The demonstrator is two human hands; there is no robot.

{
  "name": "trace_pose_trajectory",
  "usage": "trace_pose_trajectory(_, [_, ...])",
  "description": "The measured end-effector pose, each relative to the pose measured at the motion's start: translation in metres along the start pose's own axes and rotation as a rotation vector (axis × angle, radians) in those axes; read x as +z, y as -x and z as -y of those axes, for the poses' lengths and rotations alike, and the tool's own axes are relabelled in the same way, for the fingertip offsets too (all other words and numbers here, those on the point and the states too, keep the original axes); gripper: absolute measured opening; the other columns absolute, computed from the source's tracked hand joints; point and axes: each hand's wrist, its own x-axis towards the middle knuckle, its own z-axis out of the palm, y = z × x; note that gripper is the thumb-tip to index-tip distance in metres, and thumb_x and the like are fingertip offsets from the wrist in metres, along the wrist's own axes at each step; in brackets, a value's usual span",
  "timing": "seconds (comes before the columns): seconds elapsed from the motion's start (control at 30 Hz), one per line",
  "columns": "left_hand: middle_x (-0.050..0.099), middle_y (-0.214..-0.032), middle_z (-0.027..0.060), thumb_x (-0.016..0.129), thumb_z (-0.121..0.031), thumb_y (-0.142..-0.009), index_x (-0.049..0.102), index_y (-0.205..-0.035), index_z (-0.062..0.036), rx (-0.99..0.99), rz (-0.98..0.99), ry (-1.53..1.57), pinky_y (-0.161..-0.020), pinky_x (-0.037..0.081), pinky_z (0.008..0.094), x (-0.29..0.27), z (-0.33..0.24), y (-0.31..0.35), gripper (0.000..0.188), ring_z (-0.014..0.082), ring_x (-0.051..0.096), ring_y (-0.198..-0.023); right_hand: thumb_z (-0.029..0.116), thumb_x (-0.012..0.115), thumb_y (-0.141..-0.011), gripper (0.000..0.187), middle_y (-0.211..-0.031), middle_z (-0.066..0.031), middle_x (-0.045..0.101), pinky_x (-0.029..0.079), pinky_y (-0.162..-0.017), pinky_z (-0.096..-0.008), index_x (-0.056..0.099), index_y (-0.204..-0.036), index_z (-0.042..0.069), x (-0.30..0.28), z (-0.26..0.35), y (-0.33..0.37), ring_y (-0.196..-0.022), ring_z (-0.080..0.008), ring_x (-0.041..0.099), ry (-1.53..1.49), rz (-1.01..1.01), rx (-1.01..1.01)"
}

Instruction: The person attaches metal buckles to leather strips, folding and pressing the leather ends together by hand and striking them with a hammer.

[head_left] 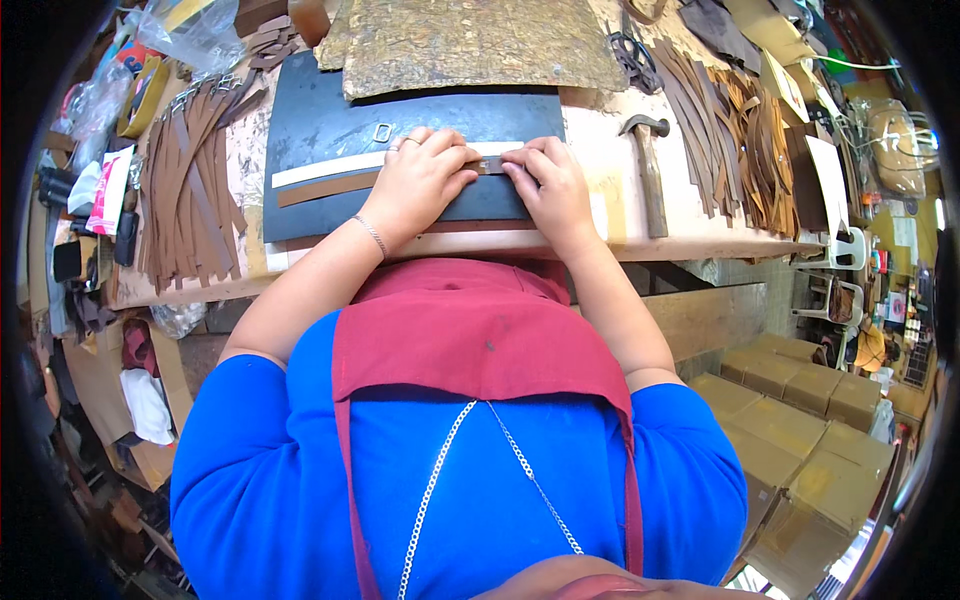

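Note:
A brown leather strap lies across a black board, alongside a white strip just beyond it. My left hand presses on the strap with its fingers curled and close together, thumb toward the right. Further right, my right hand pinches the strap near its right end, where a small metallic-looking spot shows between the two hands. The fingertips partly hide that end. Beyond my left hand a rectangular metal buckle rests loose on the board.
A hammer lies right of the board. Bundles of brown straps lie at left and right. A thick worn slab covers the board's far edge, with scissors beside it. Cardboard boxes stack below at right.

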Motion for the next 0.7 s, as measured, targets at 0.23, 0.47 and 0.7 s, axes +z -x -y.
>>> trace_pose_trajectory(0.23, [0.065,-0.108,0.0036,0.070,-0.024,-0.093,0.074,-0.110,-0.0142,-0.074,0.014,0.092,-0.094,0.046,0.0382,0.000,0.003,-0.003,0.019,0.0269,0.059,-0.105,0.011,0.081,-0.079,0.011,-0.091,-0.0047,0.070,0.051,-0.080,-0.0401,0.072,-0.085,0.008,-0.008,-0.009,0.006,-0.088,-0.0274,0.063,-0.042,-0.011,-0.009])
trace_pose_trajectory(0.47, [0.065,-0.105,0.0053,0.070,-0.017,-0.092,0.075,-0.108,-0.0114,-0.045,0.012,0.112,-0.090,0.049,0.0395,-0.001,0.010,-0.009,0.018,0.0285,0.060,-0.100,0.016,0.080,-0.082,0.011,-0.094,0.0004,0.071,0.048,-0.082,-0.0382,0.073,-0.090,0.012,0.001,-0.008,0.007,-0.090,-0.0229,0.063,0.042,-0.048,-0.089])
trace_pose_trajectory(0.7, [0.066,-0.104,0.0060,0.071,-0.017,-0.092,0.076,-0.109,-0.0102,-0.056,0.026,0.169,-0.090,0.050,0.0387,-0.002,0.011,-0.010,0.019,0.0289,0.061,-0.100,0.016,0.078,-0.083,0.012,-0.096,0.0016,0.070,0.046,-0.081,-0.0386,0.072,-0.093,0.014,0.001,-0.007,0.008,-0.092,-0.0224,0.062,0.060,-0.039,-0.098])
